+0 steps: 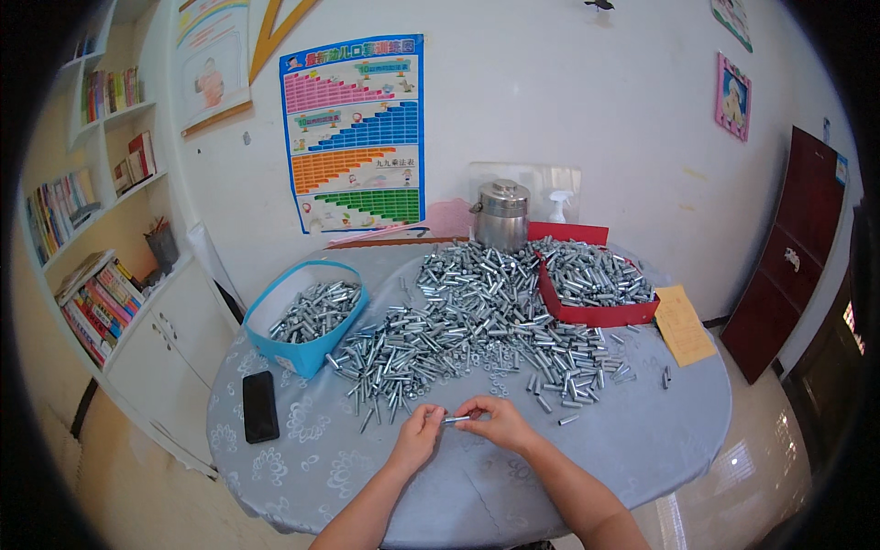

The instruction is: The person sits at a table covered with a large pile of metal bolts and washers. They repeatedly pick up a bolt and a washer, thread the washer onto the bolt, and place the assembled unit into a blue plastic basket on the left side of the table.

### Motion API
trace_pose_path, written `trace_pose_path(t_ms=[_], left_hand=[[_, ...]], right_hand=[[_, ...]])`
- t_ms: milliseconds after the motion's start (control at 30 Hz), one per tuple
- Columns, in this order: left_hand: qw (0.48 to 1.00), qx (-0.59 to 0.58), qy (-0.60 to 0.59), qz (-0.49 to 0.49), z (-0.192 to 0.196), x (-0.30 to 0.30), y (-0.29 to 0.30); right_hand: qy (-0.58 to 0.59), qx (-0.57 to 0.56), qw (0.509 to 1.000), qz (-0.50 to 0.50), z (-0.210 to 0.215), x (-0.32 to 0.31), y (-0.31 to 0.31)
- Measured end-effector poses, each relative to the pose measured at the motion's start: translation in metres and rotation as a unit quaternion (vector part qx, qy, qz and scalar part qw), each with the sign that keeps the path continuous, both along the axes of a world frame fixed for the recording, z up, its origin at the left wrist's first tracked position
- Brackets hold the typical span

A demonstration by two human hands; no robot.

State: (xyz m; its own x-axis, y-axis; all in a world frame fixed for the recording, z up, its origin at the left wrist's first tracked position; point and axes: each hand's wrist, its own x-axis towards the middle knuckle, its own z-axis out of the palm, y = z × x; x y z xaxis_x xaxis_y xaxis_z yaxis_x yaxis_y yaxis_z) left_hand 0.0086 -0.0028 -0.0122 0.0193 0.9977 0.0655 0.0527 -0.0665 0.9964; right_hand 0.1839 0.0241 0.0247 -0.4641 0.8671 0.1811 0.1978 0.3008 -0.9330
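Observation:
Close to the table's front, my left hand and my right hand meet over a small silver anchor bolt. Each pinches one end of it between thumb and fingers, and it lies roughly level. Fingertips hide its two ends. Just beyond my hands spreads a large heap of metal bolts and sleeves, with small nuts and washers at its near middle. A few loose sleeves lie to the right of my right hand.
A blue box of metal parts stands left of the heap, a red box of them at the right. A black phone lies at left. A steel pot and spray bottle stand behind; a yellow paper envelope lies at right.

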Motion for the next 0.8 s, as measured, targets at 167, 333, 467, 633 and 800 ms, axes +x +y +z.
trace_pose_path(t_ms=[167, 333, 467, 633, 800], left_hand=[[0.987, -0.111, -0.119, 0.001, 0.013, 0.000, -0.004], [0.990, -0.106, -0.087, 0.034, 0.013, -0.001, -0.006], [0.998, -0.042, -0.036, 0.043, -0.007, -0.003, 0.000], [0.995, -0.073, -0.060, -0.014, 0.017, 0.011, -0.014], [0.989, -0.106, -0.104, -0.018, 0.012, 0.008, -0.010]], right_hand=[[-0.003, 0.004, 1.000, 0.018, -0.003, 0.000, 0.001], [-0.009, 0.014, 0.999, 0.028, -0.006, -0.003, 0.000], [-0.013, 0.010, 0.999, 0.039, -0.004, -0.007, -0.003], [0.015, -0.001, 0.999, 0.037, -0.013, -0.018, -0.010], [0.006, 0.128, 0.992, -0.017, -0.014, -0.029, -0.013]])
